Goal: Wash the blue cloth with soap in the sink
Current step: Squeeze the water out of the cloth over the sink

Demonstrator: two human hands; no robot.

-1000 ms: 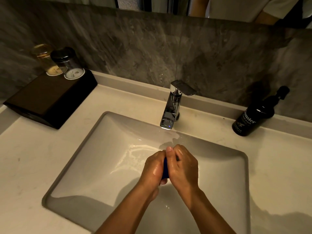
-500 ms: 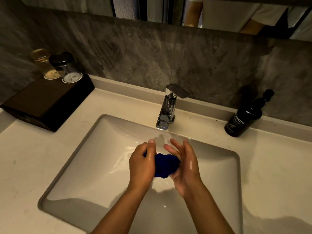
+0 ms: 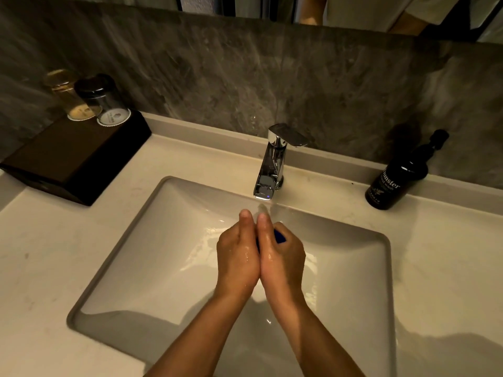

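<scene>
Over the white sink (image 3: 152, 254), my left hand (image 3: 236, 254) and my right hand (image 3: 283, 257) are pressed together palm to palm, both wet. The blue cloth (image 3: 279, 235) is squeezed between them; only a small blue corner shows by my right fingers, the remainder hidden inside my palms. My fingertips point toward the chrome faucet (image 3: 272, 164), just below its spout. A dark soap pump bottle (image 3: 394, 180) stands on the counter at the right, apart from my hands.
A dark box (image 3: 68, 159) sits on the counter at the back left with two upturned glasses (image 3: 92, 102) on it. A grey stone wall rises behind the pale counter (image 3: 449, 254). Water glistens on the basin floor.
Half a second ago my hands were apart with the bunched cloth showing between them. They have closed together again, hiding nearly all of the cloth.
</scene>
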